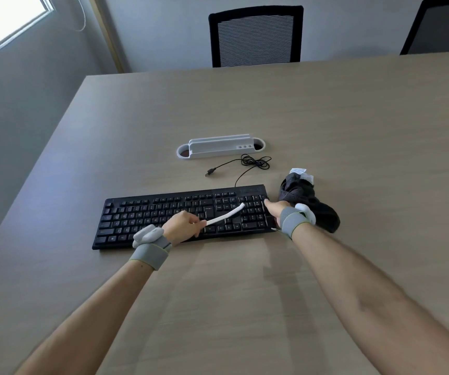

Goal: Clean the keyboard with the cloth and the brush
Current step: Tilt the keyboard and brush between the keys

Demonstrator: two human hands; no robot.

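- Now left hand (184,226) grips brush (224,216) over keyboard (150,209).
- Right hand (276,208) rests, fingers straight, on keyboard's right end.
- Cloth (308,203) lies just right of it.

Both bare forearms extend forward, grey fabric wristbands (150,254) on each. Left hand (184,226): fingers curled round a slim white plastic brush (224,216). Right hand (275,210): thumb straight, fingers hidden.

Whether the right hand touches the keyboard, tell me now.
Touching: the head view shows the right hand resting on the right end of the keyboard.
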